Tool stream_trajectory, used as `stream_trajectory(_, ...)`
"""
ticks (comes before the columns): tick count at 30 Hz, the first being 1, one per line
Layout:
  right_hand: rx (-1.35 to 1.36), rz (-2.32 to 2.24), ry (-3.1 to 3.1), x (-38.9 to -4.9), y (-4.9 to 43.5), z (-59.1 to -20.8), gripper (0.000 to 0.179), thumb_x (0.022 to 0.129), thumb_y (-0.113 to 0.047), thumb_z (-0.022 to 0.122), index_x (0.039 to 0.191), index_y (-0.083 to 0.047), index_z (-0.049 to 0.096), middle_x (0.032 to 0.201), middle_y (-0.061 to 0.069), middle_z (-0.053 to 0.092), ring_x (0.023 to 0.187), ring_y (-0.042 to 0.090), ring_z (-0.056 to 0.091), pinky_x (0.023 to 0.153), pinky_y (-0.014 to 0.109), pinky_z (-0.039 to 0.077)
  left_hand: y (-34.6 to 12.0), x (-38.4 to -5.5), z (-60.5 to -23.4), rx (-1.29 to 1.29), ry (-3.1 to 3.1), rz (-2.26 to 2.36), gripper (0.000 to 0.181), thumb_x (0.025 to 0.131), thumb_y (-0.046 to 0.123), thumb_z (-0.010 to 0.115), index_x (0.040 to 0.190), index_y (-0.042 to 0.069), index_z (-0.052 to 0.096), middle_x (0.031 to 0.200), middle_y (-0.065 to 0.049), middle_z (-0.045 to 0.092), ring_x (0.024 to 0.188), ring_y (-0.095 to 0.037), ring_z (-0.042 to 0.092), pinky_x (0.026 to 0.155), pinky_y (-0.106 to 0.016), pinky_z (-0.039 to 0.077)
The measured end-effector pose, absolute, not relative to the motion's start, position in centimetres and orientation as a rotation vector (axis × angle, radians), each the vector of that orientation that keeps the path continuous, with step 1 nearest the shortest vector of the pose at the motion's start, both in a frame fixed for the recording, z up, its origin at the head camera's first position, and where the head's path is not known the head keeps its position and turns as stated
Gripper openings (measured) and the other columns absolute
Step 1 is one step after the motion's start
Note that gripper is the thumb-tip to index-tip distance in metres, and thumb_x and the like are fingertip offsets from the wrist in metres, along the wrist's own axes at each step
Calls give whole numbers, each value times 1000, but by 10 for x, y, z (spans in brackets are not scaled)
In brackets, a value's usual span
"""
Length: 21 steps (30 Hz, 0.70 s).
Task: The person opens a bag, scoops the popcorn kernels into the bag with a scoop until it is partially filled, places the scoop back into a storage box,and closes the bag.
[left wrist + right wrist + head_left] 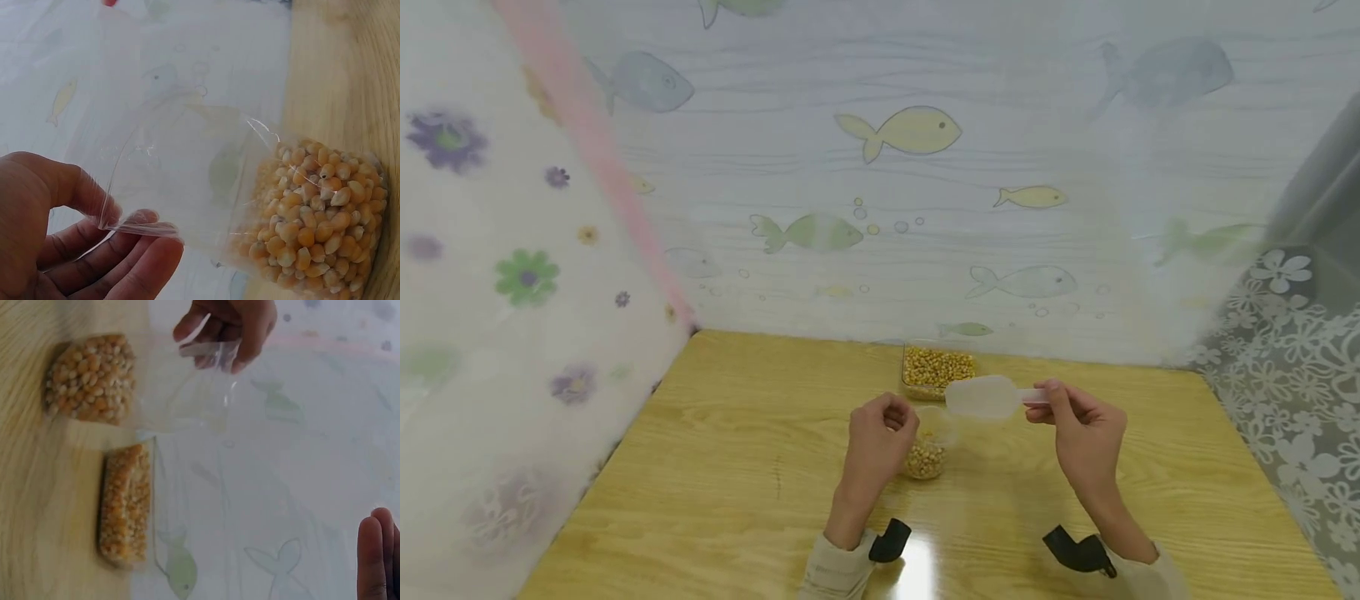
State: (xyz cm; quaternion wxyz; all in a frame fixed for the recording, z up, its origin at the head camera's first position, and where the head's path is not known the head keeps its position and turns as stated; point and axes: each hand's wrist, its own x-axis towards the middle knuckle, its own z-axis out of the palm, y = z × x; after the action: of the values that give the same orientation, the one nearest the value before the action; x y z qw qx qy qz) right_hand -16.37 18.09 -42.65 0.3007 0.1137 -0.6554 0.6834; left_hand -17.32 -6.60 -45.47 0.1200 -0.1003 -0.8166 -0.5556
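While both forearms reach in from the near edge, the left hand (880, 437) pinches the rim of a clear bag (936, 427) between thumb and fingers, a narrow grip on thin film. The bag rests on the wooden table (700, 467), its lower part filled with corn kernels (312, 225) and its mouth spread in a rounded loop. To the right, at about the same depth, the right hand (1086, 425) holds the handle of a white scoop (983, 397), thumb against fingers. The scoop's blade points left, and no kernels show in it; how high it hangs cannot be told. Just beyond, a clear container (921, 392) of kernels sits on the far part of the table, with a fish-printed sheet (917, 250) behind it.

For work between scoop and bag, a steady rim seems to matter most. The left pinch should be light but firm, drawing the film outward so that the loop does not fold in, while the table bears the bag's weight. The scoop is best carried level, its blade well inside the rim before any tilt, since a hasty tip could scatter round kernels.
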Motion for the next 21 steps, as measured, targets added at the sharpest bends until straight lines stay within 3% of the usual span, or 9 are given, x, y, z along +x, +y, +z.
stream_trajectory(7,268,1739,-1705,-190,184,-448,19,99,5,59,96,20,71,77,1,77,62,9,72,61,21,58,-66,-175,-457,-320,-2396,-1601,10,96,6,65,88,8,70,75,0,68,67,-8,64,67,-24,56)
stream_trajectory(14,275,1502,-1899,-208,172,-458,15,97,8,62,98,16,74,81,28,73,67,-3,69,64,14,56,-65,-172,-459,-312,-2414,-1573,10,97,7,64,91,5,70,76,-1,68,67,-9,64,67,-24,55)
stream_trajectory(17,274,1423,-2026,-207,164,-448,17,98,5,61,101,16,73,85,31,72,71,-12,65,66,10,54,-64,-171,-459,-300,-2424,-1577,9,98,8,63,92,5,70,77,-1,68,68,-9,64,67,-24,55)
stream_trajectory(21,316,1262,-2172,-214,161,-452,20,99,-3,63,106,13,74,88,27,74,70,10,74,65,4,48,-62,-170,-459,-293,-2427,-1587,9,98,8,64,92,6,70,78,-1,68,69,-9,64,67,-24,55)
